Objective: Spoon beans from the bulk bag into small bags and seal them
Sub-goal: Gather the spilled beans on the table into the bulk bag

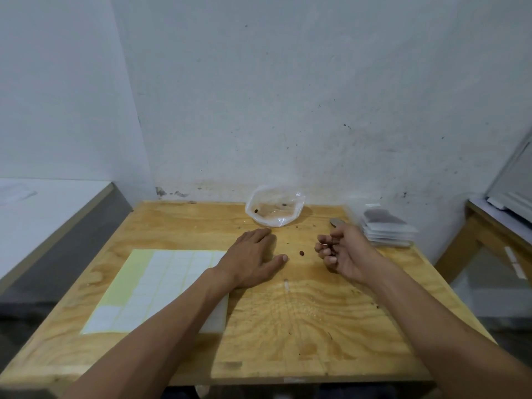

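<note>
The clear bulk bag (275, 210) lies open at the table's far edge, with only a few brown beans left inside. My right hand (344, 253) grips a metal spoon (336, 223) whose bowl points away from me, right of the bag. My left hand (254, 256) rests flat on the wood, fingers straight, just in front of the bag. A single loose bean (301, 253) lies between my hands. A stack of small clear bags (384, 228) holding dark beans sits at the table's right edge, beside my right hand.
A sheet of white sticker labels (149, 289) lies on the wooden table (288, 326) under my left forearm. White walls close in behind. A grey-edged counter (57, 226) stands left, another wooden table (495, 226) right.
</note>
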Action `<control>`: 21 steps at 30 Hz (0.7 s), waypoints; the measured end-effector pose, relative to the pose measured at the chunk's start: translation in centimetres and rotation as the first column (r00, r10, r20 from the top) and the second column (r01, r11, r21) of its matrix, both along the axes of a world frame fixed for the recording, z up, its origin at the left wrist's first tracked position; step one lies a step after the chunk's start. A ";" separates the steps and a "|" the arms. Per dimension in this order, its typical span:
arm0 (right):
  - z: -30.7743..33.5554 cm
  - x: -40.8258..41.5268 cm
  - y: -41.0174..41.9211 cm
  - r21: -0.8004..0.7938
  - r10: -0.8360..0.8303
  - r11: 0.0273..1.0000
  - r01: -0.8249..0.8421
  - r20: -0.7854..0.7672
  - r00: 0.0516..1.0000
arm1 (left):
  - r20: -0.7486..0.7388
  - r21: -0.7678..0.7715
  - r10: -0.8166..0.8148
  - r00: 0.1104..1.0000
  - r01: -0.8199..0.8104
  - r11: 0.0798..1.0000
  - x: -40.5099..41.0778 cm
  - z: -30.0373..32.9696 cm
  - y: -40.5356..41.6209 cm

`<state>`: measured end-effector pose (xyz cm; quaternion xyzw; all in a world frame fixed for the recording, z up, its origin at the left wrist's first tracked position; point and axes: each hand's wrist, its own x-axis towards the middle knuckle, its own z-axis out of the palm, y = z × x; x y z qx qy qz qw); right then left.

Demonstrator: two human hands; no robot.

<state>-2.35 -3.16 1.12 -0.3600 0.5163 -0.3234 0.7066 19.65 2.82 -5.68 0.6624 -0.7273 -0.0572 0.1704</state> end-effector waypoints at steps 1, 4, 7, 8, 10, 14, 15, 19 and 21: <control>-0.1 0.1 0.0 -0.030 0.009 0.999 -0.011 -0.049 0.999 | -0.001 0.005 0.003 1.000 -0.003 1.000 0.0 0.1 0.0; -0.7 0.1 0.7 -0.391 -0.005 0.898 -0.202 -0.468 0.884 | -0.021 0.041 0.014 1.000 -0.013 0.999 -0.1 0.5 0.2; -1.8 0.0 1.3 -0.527 -0.042 0.746 -0.407 -0.647 0.761 | -0.165 -0.028 0.017 0.986 -0.022 0.999 -0.1 0.9 0.2; -2.1 0.1 1.6 -0.532 -0.050 0.721 -0.445 -0.679 0.732 | -0.257 -0.092 0.041 0.966 -0.066 0.994 -0.1 1.0 0.2; -2.5 0.3 1.7 -0.547 -0.088 0.684 -0.482 -0.718 0.690 | -0.417 -0.214 0.142 0.898 -0.249 0.945 0.0 1.7 -0.1; -2.9 0.7 1.2 -0.569 -0.099 0.668 -0.479 -0.707 0.701 | -0.444 -0.221 0.322 0.836 -0.450 0.865 0.6 3.3 -1.8; -3.0 0.9 1.0 -0.561 -0.098 0.664 -0.494 -0.721 0.686 | -0.428 -0.181 0.339 0.838 -0.447 0.876 0.8 3.4 -2.5; -2.3 1.9 0.6 -0.488 -0.043 0.791 -0.370 -0.648 0.761 | -0.456 -0.095 0.314 0.833 -0.396 0.913 1.7 3.7 -4.7; -1.5 1.9 -0.1 -0.311 0.012 0.939 -0.147 -0.398 0.917 | -0.565 -0.096 0.318 0.761 -0.443 0.891 2.1 4.0 -5.2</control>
